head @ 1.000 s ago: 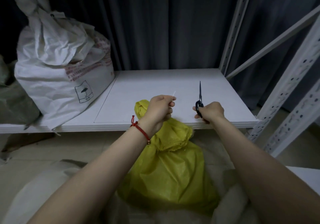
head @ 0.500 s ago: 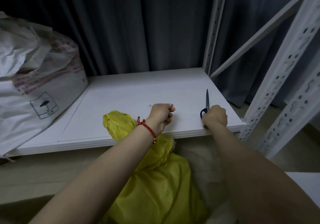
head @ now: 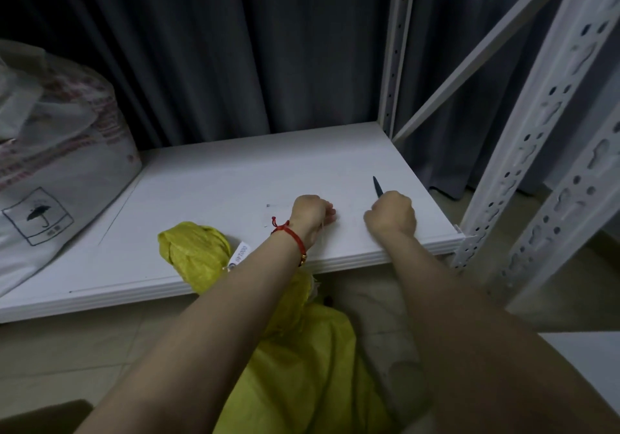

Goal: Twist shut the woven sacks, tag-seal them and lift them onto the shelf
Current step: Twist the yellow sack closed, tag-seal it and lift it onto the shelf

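— Where's the sack they're working on?

— The yellow woven sack [head: 295, 376] sits on the floor in front of the white shelf board [head: 214, 178], its twisted neck poking up past the board's front edge, with a small white printed tag [head: 242, 252] hanging at the neck beside the left forearm.

— And the hands?

— Both lie on the shelf board near its front edge. The left hand [head: 310, 214], with a red cord bracelet [head: 291, 234] on its wrist, is curled into a fist; a thin pale strand shows below it, but I can't tell what it grips. The right hand [head: 391, 214] is closed around dark scissors [head: 377, 186], only the blade tip sticking out beyond the knuckles.

— Anything already up there?

— A big white woven sack with an umbrella mark [head: 57, 178], on the left of the board, well apart from the hands.
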